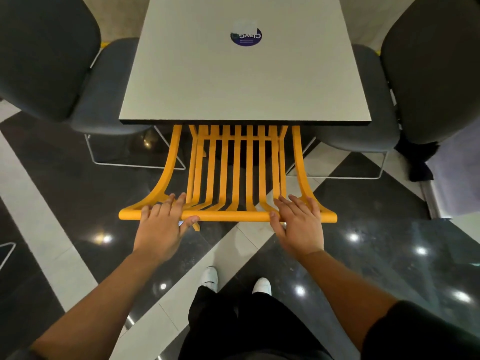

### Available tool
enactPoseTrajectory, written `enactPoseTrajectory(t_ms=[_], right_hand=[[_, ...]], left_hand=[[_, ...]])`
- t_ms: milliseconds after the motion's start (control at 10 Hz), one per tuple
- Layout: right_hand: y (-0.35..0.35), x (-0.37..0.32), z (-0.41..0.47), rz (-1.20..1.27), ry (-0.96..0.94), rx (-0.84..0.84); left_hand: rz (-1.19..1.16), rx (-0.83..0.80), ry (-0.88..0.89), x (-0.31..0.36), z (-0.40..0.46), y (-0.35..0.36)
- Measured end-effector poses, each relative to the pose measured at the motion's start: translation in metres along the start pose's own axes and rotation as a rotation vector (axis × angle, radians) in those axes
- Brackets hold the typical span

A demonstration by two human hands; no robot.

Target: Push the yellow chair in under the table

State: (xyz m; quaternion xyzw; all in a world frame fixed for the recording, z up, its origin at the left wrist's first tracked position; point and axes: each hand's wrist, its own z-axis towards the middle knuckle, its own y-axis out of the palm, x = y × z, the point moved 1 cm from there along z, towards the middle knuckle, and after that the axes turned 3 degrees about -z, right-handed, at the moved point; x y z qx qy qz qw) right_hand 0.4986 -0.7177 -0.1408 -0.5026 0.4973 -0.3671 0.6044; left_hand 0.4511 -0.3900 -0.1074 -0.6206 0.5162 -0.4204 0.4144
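The yellow chair [233,172] has a slatted back and stands at the near edge of the pale square table [244,81]. Its seat is hidden under the tabletop; only the backrest and top rail stick out toward me. My left hand [162,224] lies over the left part of the top rail, fingers spread across it and thumb under the bar. My right hand [298,224] rests on the right part of the same rail, fingers forward over the slats. Both hands touch the rail.
A dark grey padded chair [52,61] stands at the table's left side and another [428,74] at its right, each on thin white wire legs. A round purple sticker [246,36] is on the tabletop. My white shoes [210,278] stand on the glossy black and white floor.
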Motion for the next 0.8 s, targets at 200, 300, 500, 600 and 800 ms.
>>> enactPoseTrajectory(t_ms=[200,300,500,600,800], right_hand=[[-0.001,-0.003,-0.001,0.033,0.032,0.007],[-0.003,-0.004,0.0,0.04,0.048,-0.001],[-0.014,-0.006,0.002,0.048,0.052,-0.115],[-0.02,-0.006,0.003,0.055,0.057,-0.203],[-0.048,-0.001,0.016,0.068,0.075,-0.16]], left_hand=[[-0.006,-0.017,0.002,-0.002,0.001,0.001],[-0.009,-0.018,0.006,-0.003,0.001,-0.001],[-0.012,-0.063,0.014,-0.005,0.0,-0.006],[-0.053,-0.079,0.013,-0.005,0.0,-0.011],[-0.105,-0.042,0.042,-0.005,0.005,-0.039]])
